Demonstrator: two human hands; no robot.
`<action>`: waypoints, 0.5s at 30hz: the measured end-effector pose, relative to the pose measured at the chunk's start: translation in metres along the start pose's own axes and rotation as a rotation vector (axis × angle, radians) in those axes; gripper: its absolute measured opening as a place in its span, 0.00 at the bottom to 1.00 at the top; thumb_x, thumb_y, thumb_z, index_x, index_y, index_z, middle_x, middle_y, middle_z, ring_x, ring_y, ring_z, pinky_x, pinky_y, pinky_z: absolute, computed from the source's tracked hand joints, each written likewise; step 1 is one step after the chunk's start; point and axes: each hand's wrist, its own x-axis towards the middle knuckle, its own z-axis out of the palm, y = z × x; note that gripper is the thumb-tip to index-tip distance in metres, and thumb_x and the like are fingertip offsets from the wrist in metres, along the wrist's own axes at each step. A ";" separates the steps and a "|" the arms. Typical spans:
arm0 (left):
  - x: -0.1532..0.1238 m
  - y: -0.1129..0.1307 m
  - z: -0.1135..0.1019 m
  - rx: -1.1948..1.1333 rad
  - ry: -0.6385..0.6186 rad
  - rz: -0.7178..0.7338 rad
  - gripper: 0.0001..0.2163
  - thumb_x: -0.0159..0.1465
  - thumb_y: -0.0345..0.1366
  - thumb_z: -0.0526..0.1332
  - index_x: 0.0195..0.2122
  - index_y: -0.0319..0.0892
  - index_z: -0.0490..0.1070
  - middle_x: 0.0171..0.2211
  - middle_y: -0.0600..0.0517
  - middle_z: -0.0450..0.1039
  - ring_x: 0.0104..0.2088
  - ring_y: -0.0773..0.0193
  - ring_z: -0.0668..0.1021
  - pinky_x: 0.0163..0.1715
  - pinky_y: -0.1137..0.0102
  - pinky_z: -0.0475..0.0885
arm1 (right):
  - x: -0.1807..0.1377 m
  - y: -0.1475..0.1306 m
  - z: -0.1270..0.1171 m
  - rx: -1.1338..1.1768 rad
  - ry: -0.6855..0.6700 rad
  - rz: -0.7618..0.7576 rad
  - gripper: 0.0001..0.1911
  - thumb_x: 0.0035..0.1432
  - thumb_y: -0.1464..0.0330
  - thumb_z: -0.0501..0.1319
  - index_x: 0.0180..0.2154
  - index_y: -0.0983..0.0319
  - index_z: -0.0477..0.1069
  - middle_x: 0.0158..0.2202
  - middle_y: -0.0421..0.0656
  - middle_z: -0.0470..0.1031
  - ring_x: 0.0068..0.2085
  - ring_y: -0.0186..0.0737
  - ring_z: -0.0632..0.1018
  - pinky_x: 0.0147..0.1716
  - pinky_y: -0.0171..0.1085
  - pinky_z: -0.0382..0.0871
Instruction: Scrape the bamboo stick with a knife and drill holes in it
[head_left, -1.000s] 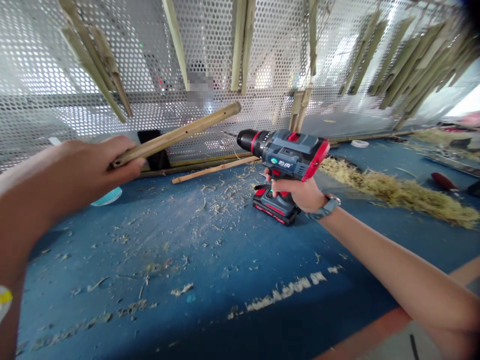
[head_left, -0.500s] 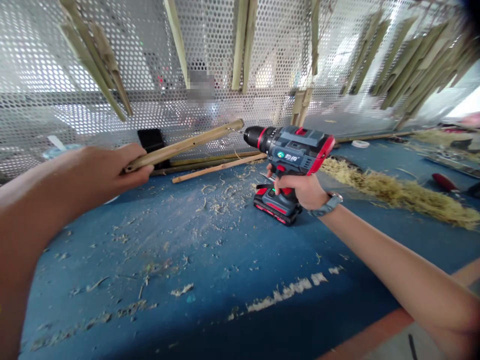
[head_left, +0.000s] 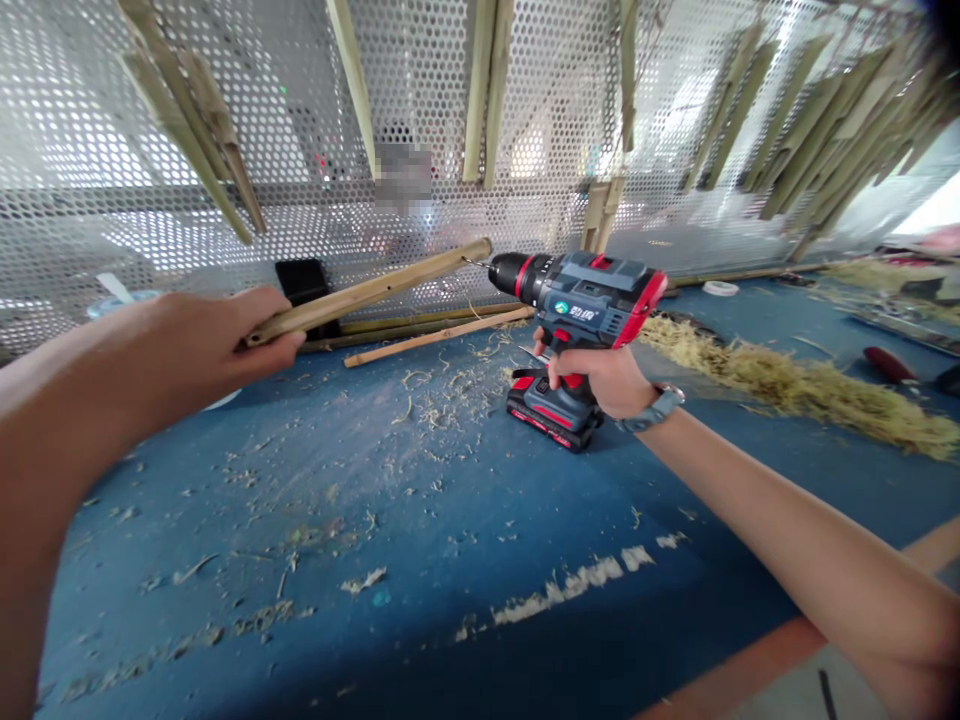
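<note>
My left hand (head_left: 247, 325) is closed around the near end of a pale bamboo stick (head_left: 382, 284), which slants up and away to the right above the table. A small dark hole shows partway along it. In my right hand (head_left: 604, 378) is a grey, black and red cordless drill (head_left: 592, 300), gripped by its handle with a finger near the trigger. The drill's thin bit (head_left: 478, 263) points left and meets the stick close to its far end; how deep it sits I cannot tell. A watch is on my right wrist.
On the blue table (head_left: 300, 540) lie thin bamboo strips (head_left: 442, 336), curled shavings, and a heap of yellowish fibre (head_left: 795, 385) to the right. A black phone-like object (head_left: 300, 280) leans at the back. Bamboo pieces hang on the perforated metal screen (head_left: 420, 90).
The stick has shifted very slightly right toward the drill, so less of the bit shows. The green light at the drill's base has gone off.
</note>
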 end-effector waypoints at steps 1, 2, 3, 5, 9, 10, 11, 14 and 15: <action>0.000 -0.001 0.001 0.007 0.014 -0.004 0.22 0.63 0.60 0.45 0.43 0.49 0.66 0.21 0.56 0.64 0.20 0.56 0.72 0.29 0.64 0.60 | 0.000 0.000 0.000 0.003 0.003 0.004 0.03 0.43 0.70 0.66 0.25 0.59 0.73 0.35 0.44 0.78 0.30 0.38 0.74 0.29 0.41 0.68; 0.000 -0.001 0.001 0.005 0.019 0.000 0.24 0.62 0.60 0.45 0.44 0.50 0.66 0.21 0.56 0.65 0.21 0.55 0.72 0.29 0.64 0.60 | 0.000 0.000 0.001 0.006 0.008 0.009 0.03 0.43 0.70 0.66 0.24 0.59 0.73 0.35 0.44 0.78 0.31 0.38 0.74 0.28 0.41 0.68; 0.000 -0.001 0.002 -0.006 0.015 0.010 0.25 0.62 0.61 0.44 0.44 0.50 0.67 0.22 0.55 0.66 0.22 0.55 0.73 0.29 0.64 0.60 | 0.000 -0.001 0.001 0.009 0.011 0.020 0.03 0.42 0.70 0.66 0.23 0.59 0.73 0.34 0.43 0.78 0.30 0.38 0.73 0.28 0.41 0.68; 0.000 -0.001 0.002 -0.019 0.003 0.019 0.26 0.62 0.62 0.43 0.45 0.50 0.67 0.23 0.54 0.68 0.23 0.54 0.75 0.29 0.63 0.61 | 0.000 -0.001 0.002 0.015 0.013 0.041 0.03 0.42 0.69 0.66 0.24 0.59 0.73 0.32 0.41 0.77 0.28 0.37 0.73 0.27 0.41 0.67; 0.001 -0.003 0.004 0.012 0.008 0.001 0.27 0.63 0.61 0.41 0.45 0.49 0.68 0.23 0.53 0.67 0.23 0.53 0.74 0.29 0.62 0.61 | 0.000 -0.003 0.002 0.010 0.018 0.052 0.05 0.42 0.69 0.66 0.27 0.59 0.74 0.30 0.40 0.76 0.26 0.36 0.73 0.27 0.41 0.67; 0.002 -0.005 0.005 0.011 0.014 0.012 0.27 0.63 0.61 0.41 0.46 0.49 0.68 0.23 0.53 0.67 0.23 0.53 0.74 0.29 0.62 0.61 | 0.000 -0.004 0.003 0.005 0.017 0.052 0.05 0.42 0.69 0.66 0.27 0.59 0.74 0.30 0.40 0.76 0.26 0.36 0.73 0.27 0.41 0.67; 0.003 -0.007 0.007 0.000 0.019 0.037 0.27 0.64 0.62 0.41 0.47 0.49 0.68 0.23 0.53 0.68 0.23 0.53 0.74 0.29 0.62 0.61 | 0.001 -0.005 0.003 0.002 0.014 0.055 0.05 0.42 0.69 0.66 0.27 0.59 0.73 0.30 0.40 0.76 0.26 0.36 0.73 0.28 0.41 0.68; 0.005 -0.013 0.010 -0.028 0.027 0.091 0.29 0.65 0.63 0.41 0.49 0.48 0.69 0.24 0.52 0.70 0.24 0.52 0.76 0.29 0.62 0.62 | 0.001 -0.008 0.004 -0.014 -0.005 0.071 0.06 0.41 0.69 0.65 0.28 0.58 0.73 0.27 0.39 0.75 0.24 0.37 0.73 0.28 0.42 0.68; 0.005 -0.014 0.011 -0.027 0.026 0.091 0.29 0.66 0.63 0.41 0.48 0.48 0.69 0.24 0.52 0.70 0.24 0.52 0.76 0.29 0.62 0.62 | 0.000 -0.010 0.004 -0.026 -0.010 0.073 0.06 0.41 0.69 0.65 0.28 0.58 0.73 0.26 0.39 0.75 0.24 0.37 0.73 0.28 0.42 0.68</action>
